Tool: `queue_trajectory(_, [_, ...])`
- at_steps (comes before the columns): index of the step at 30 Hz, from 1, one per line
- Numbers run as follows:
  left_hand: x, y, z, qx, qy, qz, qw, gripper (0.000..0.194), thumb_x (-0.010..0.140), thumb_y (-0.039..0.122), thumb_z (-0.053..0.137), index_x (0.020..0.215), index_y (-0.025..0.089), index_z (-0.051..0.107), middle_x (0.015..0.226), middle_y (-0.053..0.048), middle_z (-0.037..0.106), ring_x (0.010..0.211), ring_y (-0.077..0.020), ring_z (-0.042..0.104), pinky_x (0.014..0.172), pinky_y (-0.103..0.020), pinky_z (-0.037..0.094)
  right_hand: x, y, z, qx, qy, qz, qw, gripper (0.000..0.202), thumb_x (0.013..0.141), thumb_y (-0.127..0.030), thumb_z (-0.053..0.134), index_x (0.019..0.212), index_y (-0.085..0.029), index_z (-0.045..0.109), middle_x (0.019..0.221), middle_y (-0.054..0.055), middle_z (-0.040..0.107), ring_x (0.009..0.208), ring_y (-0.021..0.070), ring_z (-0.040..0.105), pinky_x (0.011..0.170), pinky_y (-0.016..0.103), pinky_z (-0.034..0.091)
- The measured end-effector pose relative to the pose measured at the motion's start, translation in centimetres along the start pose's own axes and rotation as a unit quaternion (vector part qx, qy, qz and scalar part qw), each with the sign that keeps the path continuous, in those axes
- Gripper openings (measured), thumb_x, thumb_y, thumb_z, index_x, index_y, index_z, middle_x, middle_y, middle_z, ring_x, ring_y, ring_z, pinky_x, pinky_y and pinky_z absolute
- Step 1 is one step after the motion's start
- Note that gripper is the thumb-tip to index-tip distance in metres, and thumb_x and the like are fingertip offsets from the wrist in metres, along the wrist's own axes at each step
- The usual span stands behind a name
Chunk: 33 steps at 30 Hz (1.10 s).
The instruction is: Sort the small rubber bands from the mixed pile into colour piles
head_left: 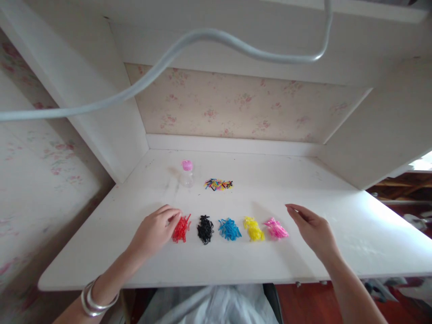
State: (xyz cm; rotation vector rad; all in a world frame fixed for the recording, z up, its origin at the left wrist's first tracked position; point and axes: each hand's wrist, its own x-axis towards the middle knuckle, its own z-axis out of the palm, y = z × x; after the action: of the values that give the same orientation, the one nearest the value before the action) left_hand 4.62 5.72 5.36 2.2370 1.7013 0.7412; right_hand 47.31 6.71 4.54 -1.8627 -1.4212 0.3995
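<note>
My left hand (157, 227) is closed in a pinch at the upper left edge of a pile of red rubber bands (181, 229); whatever its fingertips hold is too small to name. To the right of that pile lie separate piles of black rubber bands (205, 229), blue rubber bands (229, 229), yellow rubber bands (254, 229) and pink rubber bands (276, 228). My right hand (313, 229) hovers right of the pink pile, thumb and fingers pressed together; I cannot make out anything between them. Farther back is a mixed-colour heap of rubber bands (218, 184).
A clear bottle with a pink cap (187, 165) stands behind and left of the mixed heap. The white desk (135, 265) has side panels and a raised back edge. A pale cable (216, 33) crosses the upper view in front of the shelf.
</note>
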Motion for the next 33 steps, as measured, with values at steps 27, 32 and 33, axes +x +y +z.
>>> queue_trajectory(27, [-5.5,-5.2,0.6,-0.136,0.078,-0.137,0.978,0.029,0.087,0.042,0.048,0.097,0.022,0.066,0.092,-0.002,0.068,0.082,-0.0152,0.063,0.071,-0.023,0.049,4.6,-14.1,16.8,-0.339,-0.224,-0.188,0.894,0.042,0.092,-0.045,0.032,0.106,-0.025,0.067,0.106,0.01,0.067,0.093,0.0226,0.062,0.078,0.033,0.043])
queue_trajectory(32, [-5.4,-5.1,0.6,-0.123,0.076,-0.127,0.981,0.029,0.088,0.042,0.047,0.098,0.022,0.066,0.09,-0.002,0.068,0.08,-0.0152,0.063,0.07,-0.023,0.05,4.7,-14.0,16.6,-0.322,-0.221,-0.196,0.9,0.04,0.093,-0.04,0.032,0.103,-0.024,0.067,0.105,0.01,0.068,0.093,0.0227,0.062,0.078,0.032,0.042])
queue_trajectory(33, [-5.4,-5.1,0.6,-0.121,0.075,-0.125,0.982,0.029,0.088,0.042,0.047,0.098,0.022,0.066,0.089,-0.002,0.068,0.08,-0.0152,0.063,0.07,-0.023,0.05,4.7,-13.8,16.4,-0.315,-0.219,-0.196,0.902,0.04,0.093,-0.04,0.032,0.103,-0.025,0.068,0.104,0.009,0.068,0.092,0.0224,0.062,0.077,0.031,0.042])
